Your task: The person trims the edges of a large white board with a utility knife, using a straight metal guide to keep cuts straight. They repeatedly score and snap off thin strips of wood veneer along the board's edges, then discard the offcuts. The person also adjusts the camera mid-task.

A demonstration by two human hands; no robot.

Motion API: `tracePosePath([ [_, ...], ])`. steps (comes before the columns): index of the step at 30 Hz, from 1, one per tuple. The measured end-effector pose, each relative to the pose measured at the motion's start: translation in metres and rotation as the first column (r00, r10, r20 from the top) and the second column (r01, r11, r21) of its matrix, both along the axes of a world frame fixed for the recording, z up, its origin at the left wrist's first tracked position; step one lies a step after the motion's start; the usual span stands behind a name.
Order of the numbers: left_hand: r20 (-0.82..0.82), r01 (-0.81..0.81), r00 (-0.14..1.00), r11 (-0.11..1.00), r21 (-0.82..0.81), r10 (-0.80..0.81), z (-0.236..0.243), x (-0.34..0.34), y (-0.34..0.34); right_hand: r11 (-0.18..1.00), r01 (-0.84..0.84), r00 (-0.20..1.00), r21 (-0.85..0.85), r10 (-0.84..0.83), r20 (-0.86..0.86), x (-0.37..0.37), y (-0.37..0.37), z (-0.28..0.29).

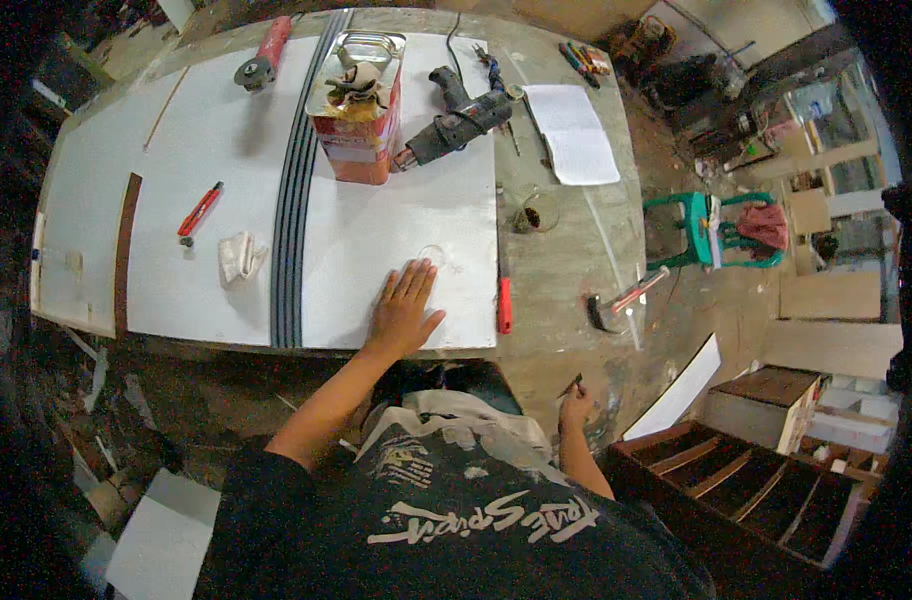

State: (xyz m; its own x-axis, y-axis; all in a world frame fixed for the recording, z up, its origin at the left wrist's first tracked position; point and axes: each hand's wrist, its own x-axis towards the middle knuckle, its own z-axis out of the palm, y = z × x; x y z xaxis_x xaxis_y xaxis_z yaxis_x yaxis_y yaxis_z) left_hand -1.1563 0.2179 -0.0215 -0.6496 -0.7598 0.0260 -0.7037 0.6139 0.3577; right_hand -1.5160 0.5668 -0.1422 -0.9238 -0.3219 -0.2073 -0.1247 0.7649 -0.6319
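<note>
My left hand (406, 310) lies palm down on a white board (456, 215), fingers stretched out beside a faint round shape. Down at the right, past the bench edge, my right hand (576, 404) is closed on a small dark tool, too small to identify. A red-handled tool (505, 305) lies along the board's right side, and a hammer (616, 310) is farther right. Farther back stand a metal tin (351, 150) and a heat gun (461, 125). Grey striped strips (291, 240) cross the bench left of my hand, with a crumpled white cloth (241, 258) beyond them.
A utility knife (201, 208) and a grinder (266, 55) lie at left. The bench's right part (576, 240) holds a notebook (571, 135), pens and a cup (536, 210). Beyond are a green chair (694, 225), a leaning white panel (676, 390) and a brown wooden rack (691, 440).
</note>
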Motion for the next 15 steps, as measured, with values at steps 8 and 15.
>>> tracePosePath([
  [8,-0.023,-0.115,0.993,0.993,0.038,0.116,0.001,-0.011,0.024,0.991,-0.130,0.962,-0.023,0.120,-0.245,-0.005,-0.099,0.051],
  [15,0.050,-0.162,0.986,0.985,0.059,0.159,-0.002,-0.031,0.015,0.990,-0.143,0.974,-0.006,0.139,-0.178,-0.031,-0.068,0.038],
])
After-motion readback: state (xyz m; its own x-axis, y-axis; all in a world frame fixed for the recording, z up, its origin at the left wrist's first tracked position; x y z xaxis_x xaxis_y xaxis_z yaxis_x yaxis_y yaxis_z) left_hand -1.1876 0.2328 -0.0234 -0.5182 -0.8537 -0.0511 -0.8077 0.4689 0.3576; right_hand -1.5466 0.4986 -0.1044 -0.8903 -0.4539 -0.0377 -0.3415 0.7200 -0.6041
